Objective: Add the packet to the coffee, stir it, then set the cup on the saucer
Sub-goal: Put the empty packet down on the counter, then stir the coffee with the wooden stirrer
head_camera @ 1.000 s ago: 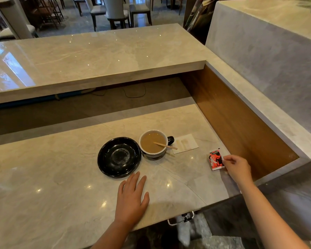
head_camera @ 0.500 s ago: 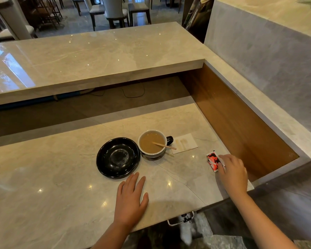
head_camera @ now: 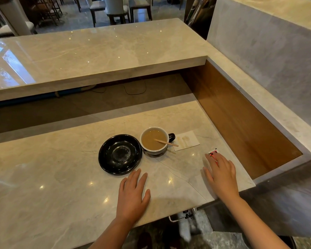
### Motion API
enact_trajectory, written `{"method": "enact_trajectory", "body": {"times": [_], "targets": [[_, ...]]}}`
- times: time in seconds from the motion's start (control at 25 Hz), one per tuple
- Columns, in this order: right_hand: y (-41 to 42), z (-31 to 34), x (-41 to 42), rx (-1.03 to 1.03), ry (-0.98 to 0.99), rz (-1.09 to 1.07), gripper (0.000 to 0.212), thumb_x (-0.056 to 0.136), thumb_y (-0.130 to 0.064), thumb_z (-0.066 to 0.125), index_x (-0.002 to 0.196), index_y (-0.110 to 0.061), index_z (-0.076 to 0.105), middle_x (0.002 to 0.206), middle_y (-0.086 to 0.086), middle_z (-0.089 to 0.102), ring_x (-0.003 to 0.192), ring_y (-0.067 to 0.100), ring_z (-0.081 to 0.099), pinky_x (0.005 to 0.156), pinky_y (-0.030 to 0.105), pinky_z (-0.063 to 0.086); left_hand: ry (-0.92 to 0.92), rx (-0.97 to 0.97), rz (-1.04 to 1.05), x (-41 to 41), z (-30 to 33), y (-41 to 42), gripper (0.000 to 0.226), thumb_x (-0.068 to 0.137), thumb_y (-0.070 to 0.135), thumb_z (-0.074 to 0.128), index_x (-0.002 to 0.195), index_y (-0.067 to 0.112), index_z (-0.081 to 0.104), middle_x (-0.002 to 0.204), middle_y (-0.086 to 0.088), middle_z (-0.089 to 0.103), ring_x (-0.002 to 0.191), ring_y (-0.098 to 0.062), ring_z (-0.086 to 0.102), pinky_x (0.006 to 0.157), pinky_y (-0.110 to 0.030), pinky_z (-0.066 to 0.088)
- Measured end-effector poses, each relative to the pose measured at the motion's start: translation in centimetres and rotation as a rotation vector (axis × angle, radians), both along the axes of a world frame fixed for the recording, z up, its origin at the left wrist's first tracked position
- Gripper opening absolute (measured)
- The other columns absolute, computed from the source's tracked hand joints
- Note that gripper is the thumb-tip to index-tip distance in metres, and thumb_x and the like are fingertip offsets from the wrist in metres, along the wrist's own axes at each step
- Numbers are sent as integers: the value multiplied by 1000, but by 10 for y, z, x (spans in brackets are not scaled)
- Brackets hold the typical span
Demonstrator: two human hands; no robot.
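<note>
packet [head_camera: 212, 152] — under right hand [head_camera: 221, 174] fingertips | left hand [head_camera: 132, 195] flat

The cup [head_camera: 154, 140] is white inside and dark outside, with a small dark handle on the right. It stands upright, full of light brown coffee [head_camera: 153, 139]. A thin wooden stick [head_camera: 166, 143] leans in it, poking out over the right rim. The black shiny saucer [head_camera: 120, 154] lies just left of the cup. The little red packet [head_camera: 213, 153] lies well to the right, partly under fingers.
</note>
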State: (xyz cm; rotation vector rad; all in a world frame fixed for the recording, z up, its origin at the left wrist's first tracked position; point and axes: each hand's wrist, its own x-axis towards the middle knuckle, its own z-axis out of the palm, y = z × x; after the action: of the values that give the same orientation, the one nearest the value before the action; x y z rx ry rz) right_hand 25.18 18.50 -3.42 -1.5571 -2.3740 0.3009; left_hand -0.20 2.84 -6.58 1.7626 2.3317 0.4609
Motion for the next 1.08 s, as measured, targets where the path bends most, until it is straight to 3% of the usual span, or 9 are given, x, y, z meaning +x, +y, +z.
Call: {"method": "enact_trajectory", "body": {"times": [0.2, 0.36, 0.44, 0.56, 0.6, 0.72, 0.88, 1.08], "targets": [[-2, 34, -63, 84, 188, 163, 53, 84, -24, 64, 132, -17, 45, 135, 17, 49, 122, 33, 48, 96, 48, 42, 18, 6, -12, -1, -1, 0, 52, 91, 36, 50, 139, 24, 34, 150, -7, 31, 137, -23, 22, 110, -43, 14], [7, 45, -100, 115, 33, 257, 58, 79, -16, 68, 132, -14, 44, 111, 13, 64, 101, 31, 59, 80, 42, 47, 26, 29, -28, 0, -1, -1, 52, 88, 32, 58, 136, 20, 41, 145, -11, 39, 133, -26, 31, 107, -46, 21], [14, 46, -110, 71, -26, 250, 47, 83, -13, 61, 128, -14, 48, 93, 10, 68, 88, 31, 60, 77, 39, 42, 27, 45, -36, -1, -1, -2, 52, 85, 31, 59, 134, 18, 44, 142, -13, 43, 131, -27, 35, 105, -46, 23], [19, 49, -118, 79, 9, 239, 12, 86, -10, 54, 93, -12, 64, 73, 9, 68, 74, 33, 61, 70, 32, 28, 20, 44, -32, -1, -2, -2, 54, 84, 32, 62, 134, 18, 44, 141, -13, 44, 130, -27, 36, 105, -47, 22], [18, 50, -119, 88, 68, 243, 9, 86, -11, 56, 84, -10, 65, 70, 10, 69, 69, 32, 61, 69, 31, 28, 19, 41, -27, -1, -3, -2, 54, 85, 33, 62, 134, 19, 44, 142, -12, 43, 131, -27, 35, 106, -47, 21], [17, 59, -127, 29, 358, 195, 7, 82, -11, 65, 86, -10, 71, 76, 8, 74, 68, 25, 65, 67, 30, 44, 17, 41, -17, -1, -3, -1, 54, 86, 34, 59, 136, 21, 41, 143, -11, 41, 132, -26, 32, 107, -47, 18], [27, 69, -146, -294, 664, 47, 9, 82, -11, 66, 89, -11, 72, 88, 8, 73, 80, 17, 64, 71, 24, 49, 13, 25, -7, -2, -3, -2, 53, 88, 40, 48, 137, 23, 38, 145, -9, 38, 134, -24, 29, 108, -47, 20], [36, 73, -154, -350, 689, 132, 17, 87, -10, 59, 101, -8, 70, 101, 12, 71, 94, 23, 63, 83, 32, 52, 6, 0, 0, -2, -4, -1, 53, 88, 42, 45, 138, 25, 35, 147, -8, 36, 135, -22, 25, 110, -46, 17]]}}
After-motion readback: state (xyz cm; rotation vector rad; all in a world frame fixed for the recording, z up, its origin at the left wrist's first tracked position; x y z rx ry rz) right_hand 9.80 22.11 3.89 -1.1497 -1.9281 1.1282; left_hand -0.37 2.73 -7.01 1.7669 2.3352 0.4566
